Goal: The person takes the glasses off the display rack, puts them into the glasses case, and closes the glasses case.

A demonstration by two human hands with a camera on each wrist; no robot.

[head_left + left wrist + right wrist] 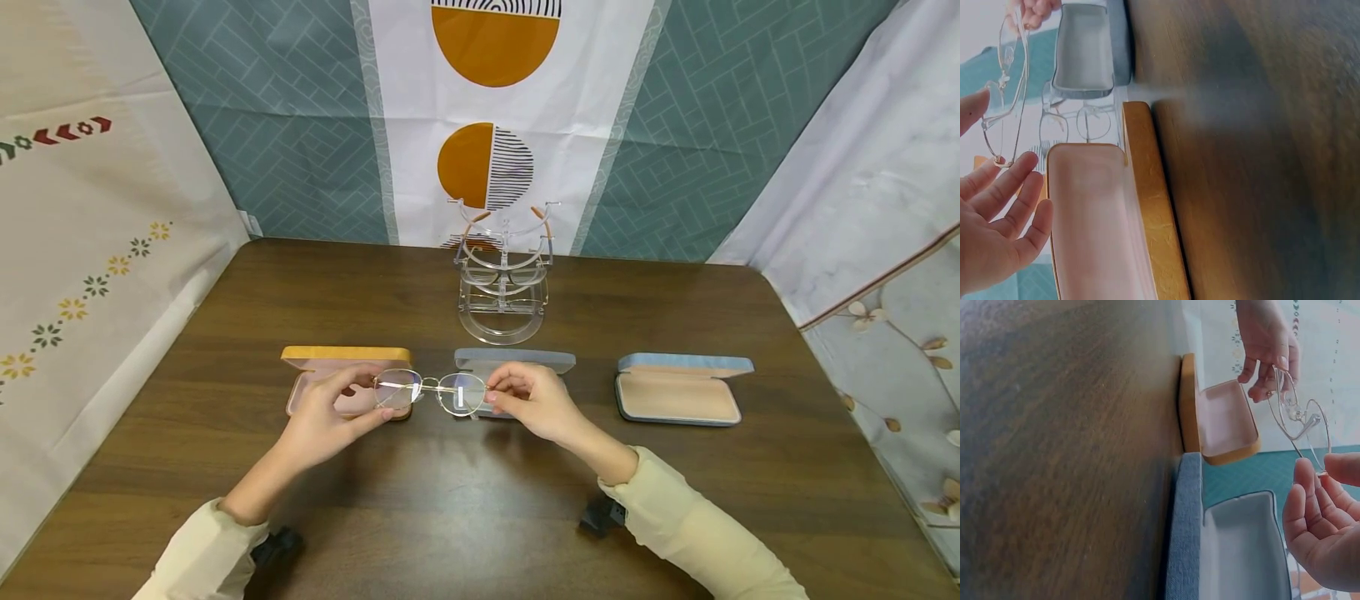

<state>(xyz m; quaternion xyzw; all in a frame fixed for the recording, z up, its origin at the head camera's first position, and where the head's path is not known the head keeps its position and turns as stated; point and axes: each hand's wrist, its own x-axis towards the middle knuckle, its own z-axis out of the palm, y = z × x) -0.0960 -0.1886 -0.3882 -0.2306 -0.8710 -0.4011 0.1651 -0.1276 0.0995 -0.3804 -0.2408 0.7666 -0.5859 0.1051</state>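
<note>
A pair of thin gold-rimmed eyeglasses (430, 383) is held level above the table, its temples folded behind the clear round lenses. My left hand (324, 414) pinches one end of the frame between thumb and fingers. At the other end, my right hand (536, 402) pinches the rim near the hinge. Behind the left hand lies a yellow glasses case (352, 353) with a pink lining, lid up. A grey-blue case (515, 359), also lid up, is partly hidden behind the glasses and right hand. In the left wrist view, the folded glasses (1004, 80) hang beside both cases.
A third case (678, 396), light blue outside with a peach lining, lies with its lid up at the right. Toward the back of the wooden table (337, 292) stands a clear tiered display rack (501, 336) holding several glasses. Patterned cloths (300, 158) hang around the table.
</note>
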